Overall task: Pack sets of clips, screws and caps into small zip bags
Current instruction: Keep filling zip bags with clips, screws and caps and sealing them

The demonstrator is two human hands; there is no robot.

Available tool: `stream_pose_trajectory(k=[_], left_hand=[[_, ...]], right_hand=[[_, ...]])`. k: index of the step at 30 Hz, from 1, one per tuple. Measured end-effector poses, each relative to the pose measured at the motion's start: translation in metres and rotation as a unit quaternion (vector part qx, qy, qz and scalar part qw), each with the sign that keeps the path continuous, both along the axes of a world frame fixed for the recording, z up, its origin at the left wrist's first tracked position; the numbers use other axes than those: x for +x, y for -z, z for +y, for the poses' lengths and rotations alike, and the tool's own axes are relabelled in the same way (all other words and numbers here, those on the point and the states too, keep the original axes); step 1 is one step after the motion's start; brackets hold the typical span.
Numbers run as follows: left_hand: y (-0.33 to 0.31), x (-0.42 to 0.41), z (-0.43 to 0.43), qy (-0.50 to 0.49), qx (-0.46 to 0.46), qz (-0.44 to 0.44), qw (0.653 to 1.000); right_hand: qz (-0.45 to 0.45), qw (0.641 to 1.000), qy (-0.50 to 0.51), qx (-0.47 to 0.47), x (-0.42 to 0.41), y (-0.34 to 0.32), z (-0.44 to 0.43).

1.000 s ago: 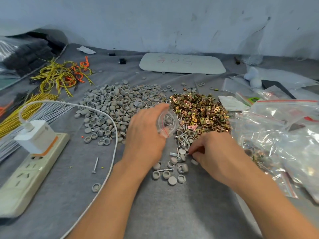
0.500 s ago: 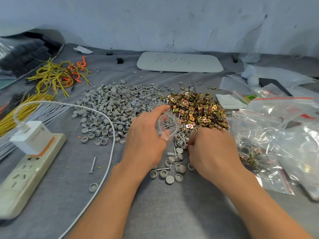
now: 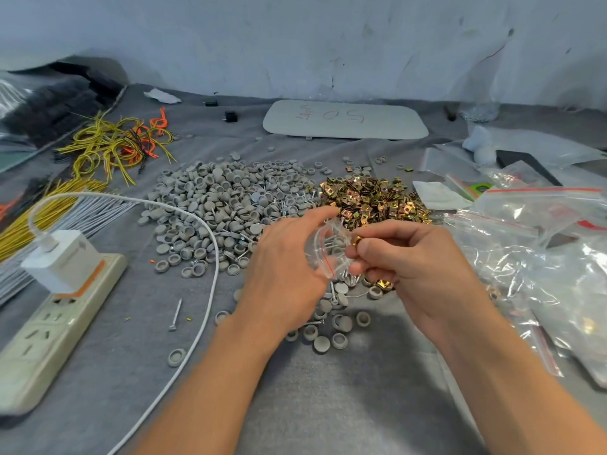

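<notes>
My left hand [image 3: 285, 270] holds a small clear zip bag [image 3: 323, 249] with a red strip, raised over the grey cloth. My right hand [image 3: 410, 261] pinches a brass-coloured clip [image 3: 356, 240] at the bag's mouth, and screws hang from its lower fingers. A big heap of grey caps [image 3: 226, 205] lies behind my left hand. The pile of gold clips [image 3: 371, 198] sits behind the bag. Loose screws [image 3: 335, 292] and several caps [image 3: 328, 333] lie under my hands.
A white power strip [image 3: 49, 326] with a charger and white cable [image 3: 210, 257] lies at the left. Yellow and orange wires [image 3: 115, 146] are at the back left. Clear plastic bags [image 3: 542, 251] are heaped at the right. A flat white panel [image 3: 345, 119] lies at the back.
My right hand has lifted off the table with a clip and screws and come up to the bag's mouth. My left hand has kept the bag and shifted slightly toward it.
</notes>
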State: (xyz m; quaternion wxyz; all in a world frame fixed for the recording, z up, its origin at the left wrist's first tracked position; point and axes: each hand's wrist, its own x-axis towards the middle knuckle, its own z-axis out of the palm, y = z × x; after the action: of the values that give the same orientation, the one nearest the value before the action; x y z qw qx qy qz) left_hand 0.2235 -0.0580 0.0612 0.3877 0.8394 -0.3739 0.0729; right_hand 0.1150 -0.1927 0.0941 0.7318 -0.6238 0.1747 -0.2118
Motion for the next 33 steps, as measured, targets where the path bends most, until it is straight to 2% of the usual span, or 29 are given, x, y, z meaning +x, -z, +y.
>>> stream_pose_trajectory(k=[8,14,17,21,24,26,28,29,31,33], left_hand=[[-0.002,-0.007,-0.001,0.012,-0.028,0.008,1.000],[-0.001,-0.006,-0.001,0.003,-0.025,0.015,1.000],[-0.001,-0.006,-0.001,0.000,-0.022,0.011,1.000],[-0.002,-0.006,-0.001,0.014,-0.029,0.030,0.999],[0.001,-0.002,-0.001,0.023,-0.063,0.072,0.995],[0.005,0.003,-0.002,0.008,-0.092,0.087,0.992],[0.004,0.005,-0.003,-0.005,-0.129,0.099,0.987],[0.002,0.005,-0.003,-0.008,-0.152,0.109,0.982],[-0.001,0.008,-0.003,-0.016,-0.202,0.133,0.970],[-0.003,0.009,-0.002,-0.028,-0.236,0.152,0.959]], right_hand=[[-0.034,0.988,0.027,-0.150,0.003,0.000,0.002],[-0.071,0.980,0.029,-0.182,0.006,0.003,0.003],[-0.055,0.977,0.031,-0.202,0.009,0.004,0.004],[-0.017,0.960,0.042,-0.278,0.016,0.007,0.010],[-0.056,0.965,0.015,-0.255,0.016,0.003,0.011],[-0.061,0.969,0.045,-0.233,0.011,0.000,0.003],[-0.011,0.966,0.106,-0.234,0.005,0.000,-0.013],[0.043,0.955,0.129,-0.262,0.001,0.001,-0.023],[0.191,0.900,0.119,-0.374,-0.007,0.003,-0.039],[0.283,0.853,0.078,-0.432,-0.013,0.003,-0.044]])
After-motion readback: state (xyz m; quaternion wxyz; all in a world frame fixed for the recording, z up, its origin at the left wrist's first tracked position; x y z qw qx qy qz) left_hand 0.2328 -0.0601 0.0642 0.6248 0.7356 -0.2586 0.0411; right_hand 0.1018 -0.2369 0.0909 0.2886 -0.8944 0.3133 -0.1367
